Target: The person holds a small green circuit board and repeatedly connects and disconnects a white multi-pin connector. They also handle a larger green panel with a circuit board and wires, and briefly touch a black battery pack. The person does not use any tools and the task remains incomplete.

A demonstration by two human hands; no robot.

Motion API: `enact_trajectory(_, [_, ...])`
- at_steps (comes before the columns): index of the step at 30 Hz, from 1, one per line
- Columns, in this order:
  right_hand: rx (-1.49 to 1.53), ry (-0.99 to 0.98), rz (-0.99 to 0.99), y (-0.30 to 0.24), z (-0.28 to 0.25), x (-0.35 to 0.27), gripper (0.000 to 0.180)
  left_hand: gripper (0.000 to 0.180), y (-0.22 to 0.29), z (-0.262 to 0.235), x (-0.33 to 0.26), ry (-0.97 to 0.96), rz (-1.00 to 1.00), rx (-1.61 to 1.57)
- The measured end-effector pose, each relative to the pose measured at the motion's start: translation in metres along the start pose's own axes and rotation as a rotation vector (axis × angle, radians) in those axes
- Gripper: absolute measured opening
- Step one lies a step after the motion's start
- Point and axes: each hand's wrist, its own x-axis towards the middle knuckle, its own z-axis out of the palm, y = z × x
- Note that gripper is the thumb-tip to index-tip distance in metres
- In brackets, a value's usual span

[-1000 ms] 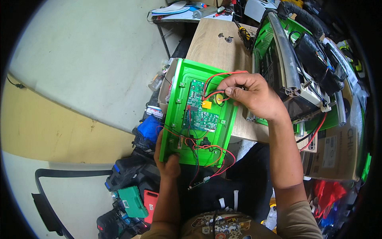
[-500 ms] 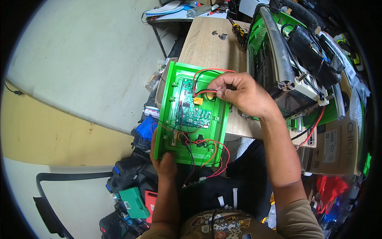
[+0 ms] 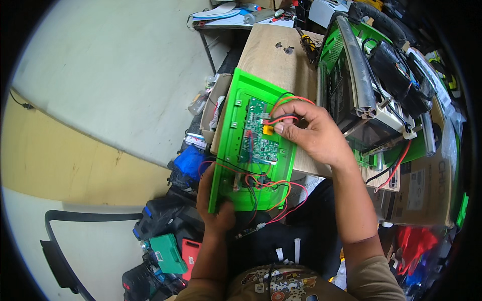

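A bright green plastic cover [image 3: 224,150] is tilted in front of me, its inner side facing up. My left hand [image 3: 217,210] is closed on its lower left edge, with some fingers hidden behind it. Fixed inside is a green circuit board [image 3: 256,143] bearing a yellow component [image 3: 268,130]. My right hand [image 3: 316,131] pinches red and black wires [image 3: 282,119] between thumb and fingertips, beside the yellow component. Thin red, black and orange wires cross the cover's lower part, and a small circuit board [image 3: 249,231] hangs from them below the lower edge.
A wooden table [image 3: 273,57] stands beyond the cover. On its right is a green-and-black machine with metal tubes [image 3: 357,70] and loose cables. A cardboard box [image 3: 427,190] lies below that. Tool cases [image 3: 168,253] and a blue bag [image 3: 190,161] are at the left.
The cover has shifted right in the view and tilted more. My right hand has moved down and right, its fingertips now beside the yellow component, still pinching the wires. My left hand keeps its hold.
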Motion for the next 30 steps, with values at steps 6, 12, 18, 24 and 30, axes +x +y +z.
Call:
enact_trajectory(6, [0.125, 0.149, -0.012, 0.006, 0.009, -0.014, 0.01, 0.073, 0.017, 0.004, 0.005, -0.092, 0.238, 0.093])
enact_trajectory(12, [0.113, 0.17, -0.003, 0.014, 0.006, -0.018, 0.012, 0.065, 0.027, 0.001, 0.007, -0.19, 0.241, 0.126])
enact_trajectory(18, [0.129, 0.22, 0.009, 0.018, 0.013, -0.019, 0.013, 0.068, 0.023, -0.002, 0.006, -0.205, 0.272, 0.143])
enact_trajectory(24, [0.222, 0.204, -0.001, 0.014, 0.01, -0.021, 0.012, 0.057, 0.028, 0.007, 0.003, -0.187, 0.348, 0.172])
enact_trajectory(30, [0.312, 0.247, -0.034, 0.018, 0.016, -0.019, 0.01, 0.056, 0.035, 0.012, 0.003, -0.169, 0.375, 0.204])
